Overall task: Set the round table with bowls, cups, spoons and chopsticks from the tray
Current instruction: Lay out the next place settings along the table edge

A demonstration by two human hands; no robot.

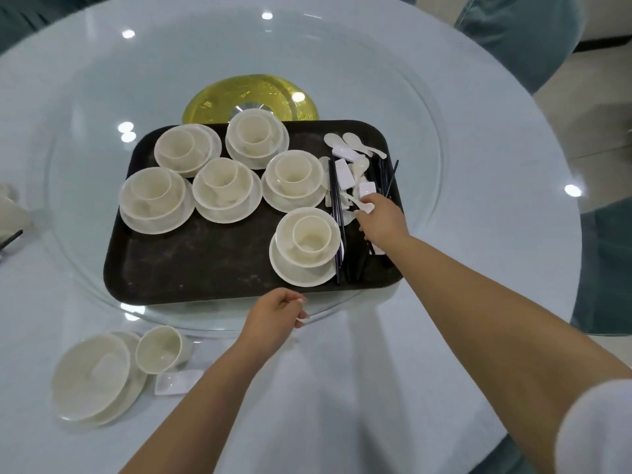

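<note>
Now right hand [383, 220] among spoons [355, 145] on tray [205, 268].

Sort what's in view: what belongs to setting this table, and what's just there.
Job: dark rectangular tray; six cream cup-in-bowl stacks; white ceramic spoons; dark chopsticks; place setting already laid; right hand; left hand.

Not: yellow turntable hub; teal chairs.
</note>
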